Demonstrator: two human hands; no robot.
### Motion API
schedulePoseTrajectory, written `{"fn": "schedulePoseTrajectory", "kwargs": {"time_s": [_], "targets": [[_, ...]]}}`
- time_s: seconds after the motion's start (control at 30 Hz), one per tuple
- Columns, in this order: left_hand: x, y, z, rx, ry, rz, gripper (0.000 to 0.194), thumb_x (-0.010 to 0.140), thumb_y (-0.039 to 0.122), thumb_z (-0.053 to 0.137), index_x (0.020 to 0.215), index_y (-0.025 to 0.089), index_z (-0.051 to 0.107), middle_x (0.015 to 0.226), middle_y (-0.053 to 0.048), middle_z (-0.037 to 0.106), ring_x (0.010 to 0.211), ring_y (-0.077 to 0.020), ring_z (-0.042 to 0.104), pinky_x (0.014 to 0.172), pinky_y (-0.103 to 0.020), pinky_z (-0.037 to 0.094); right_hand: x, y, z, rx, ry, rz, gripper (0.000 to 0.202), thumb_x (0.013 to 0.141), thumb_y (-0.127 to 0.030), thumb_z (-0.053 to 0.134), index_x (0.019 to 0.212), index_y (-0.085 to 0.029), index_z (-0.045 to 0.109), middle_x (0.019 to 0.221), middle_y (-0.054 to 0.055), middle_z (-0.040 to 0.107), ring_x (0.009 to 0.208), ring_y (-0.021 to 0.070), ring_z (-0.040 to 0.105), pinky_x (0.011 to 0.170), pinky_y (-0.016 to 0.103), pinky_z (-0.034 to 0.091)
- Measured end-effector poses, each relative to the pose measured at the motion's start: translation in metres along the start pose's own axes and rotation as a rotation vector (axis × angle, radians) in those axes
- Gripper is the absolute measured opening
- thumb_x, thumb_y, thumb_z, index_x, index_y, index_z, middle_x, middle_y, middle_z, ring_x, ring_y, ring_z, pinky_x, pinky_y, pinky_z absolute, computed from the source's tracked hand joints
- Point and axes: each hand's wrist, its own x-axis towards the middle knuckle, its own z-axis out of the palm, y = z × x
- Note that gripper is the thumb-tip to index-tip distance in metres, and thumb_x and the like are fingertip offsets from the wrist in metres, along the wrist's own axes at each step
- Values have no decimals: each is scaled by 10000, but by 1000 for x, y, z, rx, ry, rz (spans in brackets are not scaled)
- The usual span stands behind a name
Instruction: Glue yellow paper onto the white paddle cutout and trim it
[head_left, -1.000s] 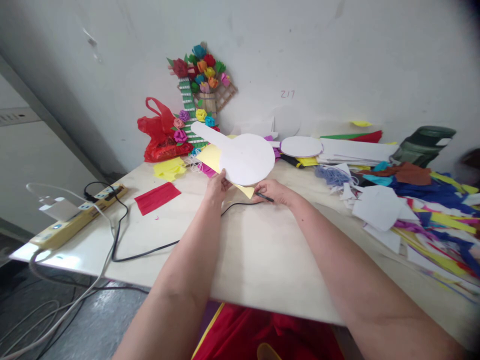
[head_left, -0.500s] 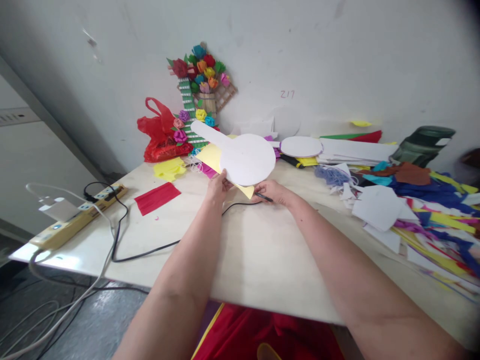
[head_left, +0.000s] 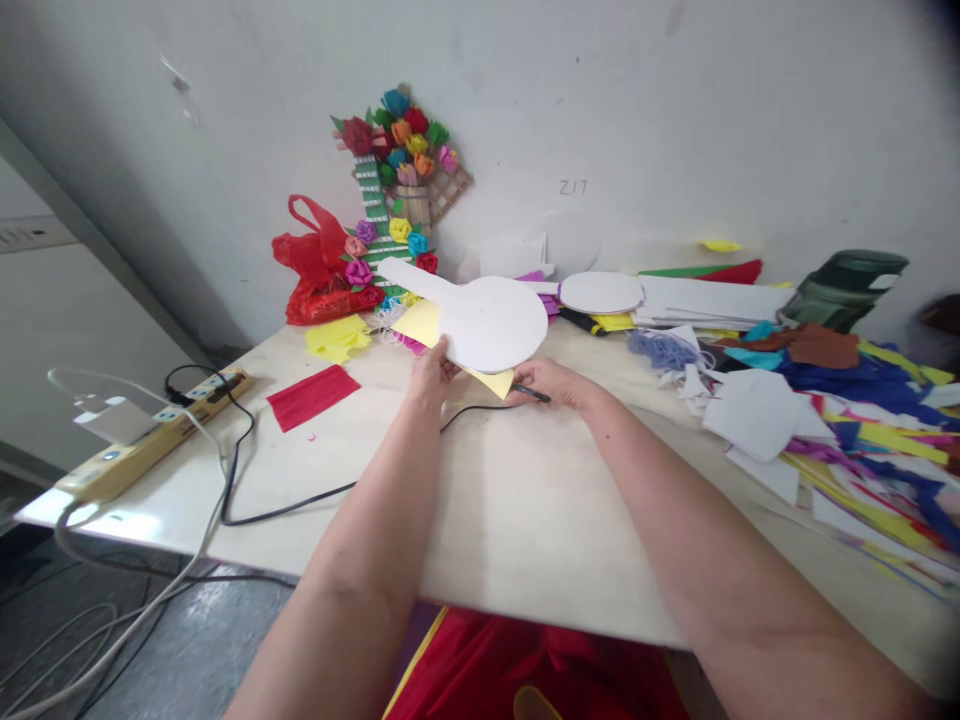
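My left hand [head_left: 435, 372] grips the near left edge of a white paddle-shaped cutout [head_left: 495, 322], thumb on top. Yellow paper [head_left: 417, 323] lies under the cutout and sticks out at its left and at the near corner. By that corner, my right hand [head_left: 546, 382] is closed around a slim dark tool [head_left: 532, 393]; its front end is hidden. A black cable [head_left: 480, 408] runs to just beside this hand, and whether it joins the tool I cannot tell.
On the left are a power strip [head_left: 157, 435] with a white charger and red paper [head_left: 313, 397]. A paper-flower model [head_left: 405, 190] and a red bag [head_left: 319, 270] stand at the back. Scraps [head_left: 862, 400], a white oval cutout [head_left: 601, 292] and a dark bottle [head_left: 844, 290] lie right.
The cutout's narrow end has dipped a little, and its far edge sits slightly lower. Both hands keep nearly the same place and hold.
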Motion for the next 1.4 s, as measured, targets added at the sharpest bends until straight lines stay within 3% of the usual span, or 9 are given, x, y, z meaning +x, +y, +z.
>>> {"fn": "schedulePoseTrajectory", "kwargs": {"time_s": [0.17, 0.63, 1.03, 1.4], "targets": [[0, -1, -1, 10, -24, 25, 138, 730, 186, 597, 859, 140, 581, 695, -35, 653, 557, -125, 608, 546, -227, 505, -4, -3, -1, -1, -33, 19, 376, 496, -351, 737, 755, -95, 642, 421, -52, 475, 351, 42, 343, 332, 182, 247], [0, -3, -1, 20, -22, 20, 141, 745, 194, 582, 875, 138, 581, 722, -40, 656, 556, -121, 603, 537, -222, 506, 1, 1, 7, 59, 20, 35, 379, 484, -318, 755, 780, -113, 640, 519, -28, 572, 344, 23, 354, 309, 161, 256], [0, -1, 0, 37, 27, 9, 134, 735, 176, 581, 862, 136, 564, 700, -33, 637, 556, -127, 602, 573, -252, 508, 2, 0, 8, 78, 74, -22, 285, 465, -209, 766, 711, -121, 652, 603, 7, 627, 541, 104, 530, 480, 205, 423], [1, -1, 0, 29, 18, 1, 145, 735, 177, 586, 875, 147, 569, 694, -32, 646, 570, -128, 610, 581, -240, 511, 3, 0, 8, 46, 50, -27, 243, 468, -204, 753, 674, -122, 654, 584, 2, 611, 565, 119, 528, 508, 223, 426]]}}
